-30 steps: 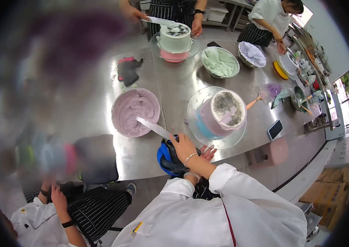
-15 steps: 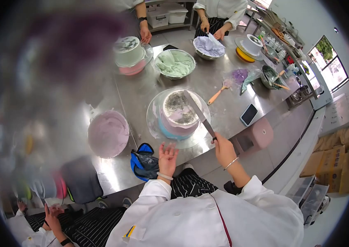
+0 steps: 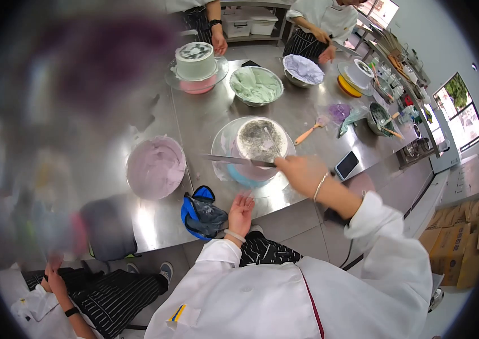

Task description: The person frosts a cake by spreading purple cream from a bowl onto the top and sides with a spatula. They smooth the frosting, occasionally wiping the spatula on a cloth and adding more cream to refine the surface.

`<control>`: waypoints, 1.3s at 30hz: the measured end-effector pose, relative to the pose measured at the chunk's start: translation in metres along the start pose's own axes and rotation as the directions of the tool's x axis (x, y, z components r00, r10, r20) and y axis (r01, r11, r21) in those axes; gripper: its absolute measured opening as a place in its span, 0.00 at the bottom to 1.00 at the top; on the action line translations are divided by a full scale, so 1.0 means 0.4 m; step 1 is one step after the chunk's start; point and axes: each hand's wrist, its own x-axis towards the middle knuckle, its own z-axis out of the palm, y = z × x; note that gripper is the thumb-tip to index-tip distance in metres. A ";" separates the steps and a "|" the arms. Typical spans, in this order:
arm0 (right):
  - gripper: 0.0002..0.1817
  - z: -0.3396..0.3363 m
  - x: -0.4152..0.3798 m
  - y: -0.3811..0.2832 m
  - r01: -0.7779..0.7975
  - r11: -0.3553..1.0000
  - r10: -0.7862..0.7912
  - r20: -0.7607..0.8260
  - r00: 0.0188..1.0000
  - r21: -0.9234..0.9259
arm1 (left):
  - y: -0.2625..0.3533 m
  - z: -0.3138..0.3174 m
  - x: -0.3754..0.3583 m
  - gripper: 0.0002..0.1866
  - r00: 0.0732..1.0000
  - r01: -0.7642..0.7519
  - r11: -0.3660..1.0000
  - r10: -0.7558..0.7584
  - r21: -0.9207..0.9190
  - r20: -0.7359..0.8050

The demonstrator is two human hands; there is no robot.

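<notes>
My right hand [image 3: 303, 174] grips the dark handle of a palette knife [image 3: 234, 160], whose long blade points left across the front of a cake shape [image 3: 261, 139]. Patchy grey and white show on top of this round form; its sides are pink above a blue band. It sits on a clear turntable plate [image 3: 221, 146]. My left hand [image 3: 242, 209], palm up with fingers extended and nothing in them, is by the table's front edge, below the plate. To the left stands a bowl of pale pink cream [image 3: 156, 168].
A blue and grey pouch [image 3: 199, 213] lies at the front edge. Farther back are bowls of green cream [image 3: 255, 86] and lilac cream [image 3: 304, 70], plus another cake form [image 3: 195, 65]. A wooden-handled brush [image 3: 309, 133] and a phone [image 3: 347, 165] lie right. Co-workers stand around; the left side is blurred.
My right hand has swung the palette knife off the cake top to lie level across its front, blade leftward. My left hand's fingers have come closer together. The view has shifted slightly.
</notes>
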 end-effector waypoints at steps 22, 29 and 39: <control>0.07 -0.011 0.296 -0.165 0.751 0.153 -0.431 0.640 0.635 -0.642 | -0.047 0.016 0.064 0.17 0.993 0.063 0.979 -0.081 0.192 0.090; 0.08 -0.017 0.269 -0.154 0.764 0.162 -0.494 0.619 0.611 -0.625 | -0.008 0.023 0.058 0.13 0.997 -0.043 0.927 0.064 0.373 -0.044; 0.08 -0.046 0.257 -0.130 0.777 0.184 -0.508 0.618 0.600 -0.602 | -0.005 0.081 0.029 0.18 0.990 0.133 0.991 -0.132 0.025 -0.056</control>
